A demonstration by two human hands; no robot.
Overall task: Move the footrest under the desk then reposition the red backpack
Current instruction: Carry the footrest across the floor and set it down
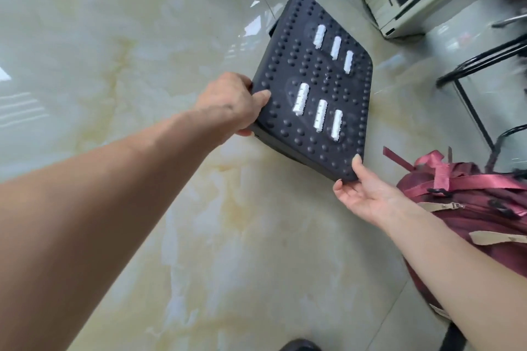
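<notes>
Seemingly stiff, light plastic, the black studded footrest (313, 88) tilts above the tiled floor (114, 37) at centre, left hand (228, 102) gripping its 9 o'clock edge, right hand (362, 194) pinching its 5 o'clock corner, red backpack (470, 208) at 4 o'clock.

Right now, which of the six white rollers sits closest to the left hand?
The leftmost roller of the nearer trio on the footrest, just beyond the left hand and its thumb.

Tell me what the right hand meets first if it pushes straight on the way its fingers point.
The footrest: the right hand pinches its near corner, so nothing lies between.
</notes>
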